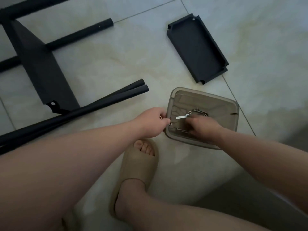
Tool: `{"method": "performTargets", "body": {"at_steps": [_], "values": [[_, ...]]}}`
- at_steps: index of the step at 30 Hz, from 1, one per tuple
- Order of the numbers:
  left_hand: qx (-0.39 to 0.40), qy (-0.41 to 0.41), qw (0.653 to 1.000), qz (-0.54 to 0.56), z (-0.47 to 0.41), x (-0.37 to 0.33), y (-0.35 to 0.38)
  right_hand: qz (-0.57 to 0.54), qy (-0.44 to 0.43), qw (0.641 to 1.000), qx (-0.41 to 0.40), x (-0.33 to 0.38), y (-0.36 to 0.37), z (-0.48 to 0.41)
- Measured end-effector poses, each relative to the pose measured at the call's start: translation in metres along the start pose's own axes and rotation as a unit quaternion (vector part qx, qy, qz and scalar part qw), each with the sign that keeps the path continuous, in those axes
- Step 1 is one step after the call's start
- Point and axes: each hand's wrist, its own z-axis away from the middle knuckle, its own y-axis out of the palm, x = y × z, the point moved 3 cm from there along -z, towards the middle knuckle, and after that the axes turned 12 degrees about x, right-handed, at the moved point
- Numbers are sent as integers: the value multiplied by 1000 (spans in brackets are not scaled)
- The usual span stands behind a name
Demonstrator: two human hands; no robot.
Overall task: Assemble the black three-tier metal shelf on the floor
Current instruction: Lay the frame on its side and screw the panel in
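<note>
The black shelf frame (38, 64) is lying on the tiled floor (103, 64) at upper left, its tubes running off the edge; a loose rimmed metal tier (196, 49) is lying well apart at upper right; two round tubes (116, 95) are lying side by side between them. The right hand (202, 126) is reaching into a translucent brown plastic tray (208, 95), curling over small screws (200, 112) beside a flat silver wrench (181, 116); its grip is hidden. The left hand (153, 120) is curling at the tray's left rim; what its grip is clamping cannot be told.
</note>
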Motion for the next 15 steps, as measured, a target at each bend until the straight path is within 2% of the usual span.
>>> {"method": "performTargets", "body": {"at_steps": [6, 11, 15], "values": [[-5, 3, 1000, -5, 1, -2, -1, 29, -2, 1000, -7, 8, -2, -4], [-2, -25, 999, -21, 14, -4, -8, -57, 59, 996, -19, -1, -27, 21], [-17, -49, 994, -97, 44, 1, -31, -77, 81, 992, -51, 0, -55, 58]]}}
